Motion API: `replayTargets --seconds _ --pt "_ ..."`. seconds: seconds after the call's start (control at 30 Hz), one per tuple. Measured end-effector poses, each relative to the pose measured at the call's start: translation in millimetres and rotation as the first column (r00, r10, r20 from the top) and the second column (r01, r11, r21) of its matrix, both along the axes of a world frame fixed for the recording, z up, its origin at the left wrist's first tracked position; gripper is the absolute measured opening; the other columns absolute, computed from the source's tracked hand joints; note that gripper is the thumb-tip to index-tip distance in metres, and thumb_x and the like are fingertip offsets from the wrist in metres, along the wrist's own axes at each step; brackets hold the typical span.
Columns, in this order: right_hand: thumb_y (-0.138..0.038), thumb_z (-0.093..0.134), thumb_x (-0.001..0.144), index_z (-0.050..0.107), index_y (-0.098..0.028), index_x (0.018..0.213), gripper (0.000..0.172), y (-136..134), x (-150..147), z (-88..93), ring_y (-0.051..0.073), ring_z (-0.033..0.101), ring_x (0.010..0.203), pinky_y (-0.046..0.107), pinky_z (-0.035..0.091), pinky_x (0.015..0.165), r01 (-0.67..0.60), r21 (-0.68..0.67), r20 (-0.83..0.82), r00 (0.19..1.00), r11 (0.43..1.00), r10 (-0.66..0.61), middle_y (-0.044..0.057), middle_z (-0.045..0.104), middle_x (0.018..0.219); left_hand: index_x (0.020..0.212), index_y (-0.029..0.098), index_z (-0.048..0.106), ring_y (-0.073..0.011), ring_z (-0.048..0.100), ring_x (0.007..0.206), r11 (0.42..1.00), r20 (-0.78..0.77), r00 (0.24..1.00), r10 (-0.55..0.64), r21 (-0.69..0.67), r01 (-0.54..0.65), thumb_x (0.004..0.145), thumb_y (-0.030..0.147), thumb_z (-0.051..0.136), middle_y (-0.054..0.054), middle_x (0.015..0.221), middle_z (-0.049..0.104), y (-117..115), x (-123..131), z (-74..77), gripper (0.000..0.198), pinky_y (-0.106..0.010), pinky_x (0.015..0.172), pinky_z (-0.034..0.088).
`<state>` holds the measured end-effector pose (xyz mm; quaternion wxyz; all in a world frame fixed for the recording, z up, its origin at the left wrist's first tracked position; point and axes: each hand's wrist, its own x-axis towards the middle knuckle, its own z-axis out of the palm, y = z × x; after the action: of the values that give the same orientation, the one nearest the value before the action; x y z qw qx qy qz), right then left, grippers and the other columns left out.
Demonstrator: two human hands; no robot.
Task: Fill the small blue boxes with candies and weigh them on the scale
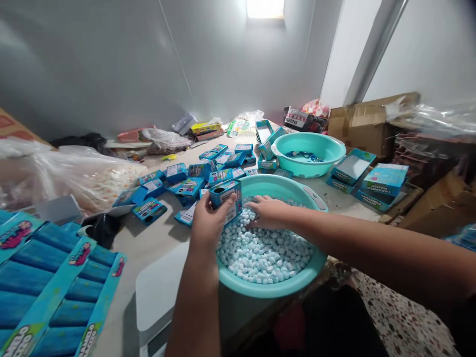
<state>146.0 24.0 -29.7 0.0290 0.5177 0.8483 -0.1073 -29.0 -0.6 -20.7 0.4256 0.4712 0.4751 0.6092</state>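
We have the small blue box above the near basin's left rim, the fingers of our left hand pinching its sides. Our right hand's bent fingers dip into pale candies; we cannot tell whether they grip any. More blue boxes lie farther left on the surface.

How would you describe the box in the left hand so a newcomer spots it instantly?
Find the nearer turquoise tub, filled with small pale pieces. By its left rim, the left hand holds a small blue box with a dark opening. Similar boxes lie piled beyond; this is the only one in a hand.
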Motion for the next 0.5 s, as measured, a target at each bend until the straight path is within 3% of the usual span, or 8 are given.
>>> replayTargets --seconds 0.13,0.23,0.37,0.5 --pt "-0.052 0.065 0.081 0.062 -0.028 0.134 0.058 21.6 6.0 1.9 0.035 0.058 0.12 0.04 0.051 0.092 0.012 0.038 0.019 1.0 0.999 -0.012 0.014 0.058 0.131 0.094 0.017 0.068 -0.0236 0.073 0.089 0.999 -0.059 0.997 -0.051 0.012 0.051 0.061 0.045 0.087 -0.007 0.092 0.076 3.3 -0.8 -1.8 0.047 -0.033 0.082 0.058" --pt "-0.052 0.064 0.081 0.064 -0.024 0.134 0.06 25.4 4.3 3.9 0.034 0.062 0.115 0.038 0.05 0.092 0.011 0.01 0.013 1.0 1.0 -0.011 0.013 0.065 0.125 0.092 0.017 0.068 -0.0238 0.072 0.087 0.996 -0.048 0.995 -0.083 -0.034 0.081 0.058 0.045 0.088 -0.007 0.091 0.076 4.1 -2.3 -1.7 0.049 -0.032 0.078 0.058" --pt "-0.068 0.053 0.084 0.064 -0.022 0.135 0.069 19.8 5.3 10.8 0.032 0.065 0.112 0.034 0.051 0.086 0.032 -0.102 -0.001 0.999 0.994 -0.032 0.01 0.07 0.124 0.096 0.018 0.069 -0.0231 0.072 0.09 0.991 -0.029 0.991 -0.132 -0.037 0.131 0.059 0.043 0.088 -0.007 0.095 0.076 3.7 -2.9 -1.2 0.048 -0.031 0.079 0.057" --pt "-0.071 0.047 0.089 0.072 -0.022 0.122 0.064 11.6 10.4 18.0 0.027 0.066 0.11 0.03 0.05 0.087 0.03 -0.291 -0.144 0.987 0.956 -0.075 0.007 0.072 0.122 0.096 0.017 0.069 -0.0229 0.072 0.089 0.994 0.017 0.994 -0.105 -0.017 0.105 0.06 0.041 0.087 -0.007 0.094 0.076 4.0 -2.5 -0.9 0.047 -0.033 0.081 0.057"
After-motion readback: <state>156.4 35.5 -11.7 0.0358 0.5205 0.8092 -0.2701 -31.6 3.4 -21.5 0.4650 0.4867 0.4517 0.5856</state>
